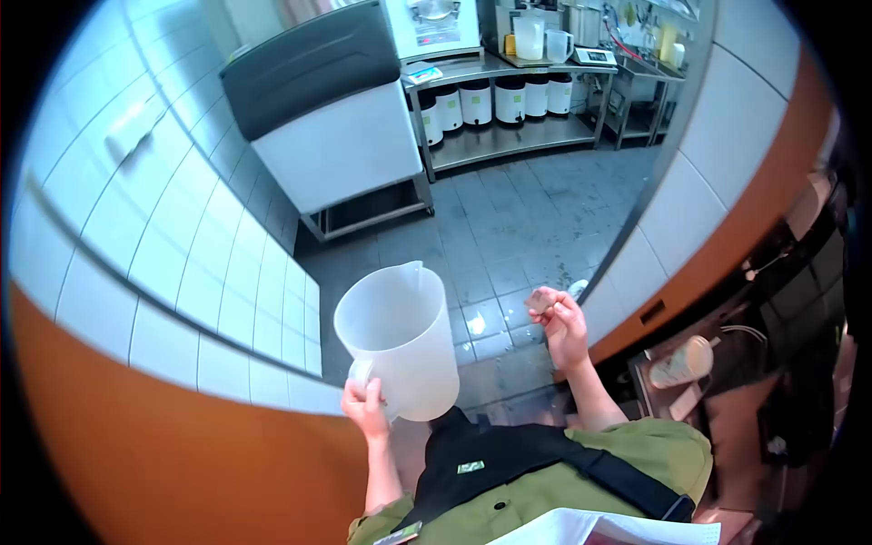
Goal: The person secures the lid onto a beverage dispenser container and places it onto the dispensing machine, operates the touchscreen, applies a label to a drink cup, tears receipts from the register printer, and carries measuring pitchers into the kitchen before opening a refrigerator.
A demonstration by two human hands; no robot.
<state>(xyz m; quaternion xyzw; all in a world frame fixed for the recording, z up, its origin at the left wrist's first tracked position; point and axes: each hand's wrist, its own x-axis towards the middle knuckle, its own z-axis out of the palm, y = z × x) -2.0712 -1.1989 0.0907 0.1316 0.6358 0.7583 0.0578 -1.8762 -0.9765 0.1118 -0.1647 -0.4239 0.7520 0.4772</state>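
A large translucent plastic pitcher (413, 363), upright with its mouth open toward me, hangs from my left hand (365, 411). The fingers are wrapped round its handle, and no contents show inside. My right hand (565, 331) is raised on the other side, closed in a pinch. Between its fingertips is a small brownish, flat piece (542, 302); its kind is too small to make out. The two hands are well apart, with the pitcher touching only the left one.
Tiled walls (695, 195) flank the doorway. Beyond the wet tiled floor (490, 227) stand an ice machine (336, 150) with a dark lid and a steel table (509, 145) bearing jugs and a scale (595, 57). White containers (475, 102) line its shelf. A cup (681, 361) stands right.
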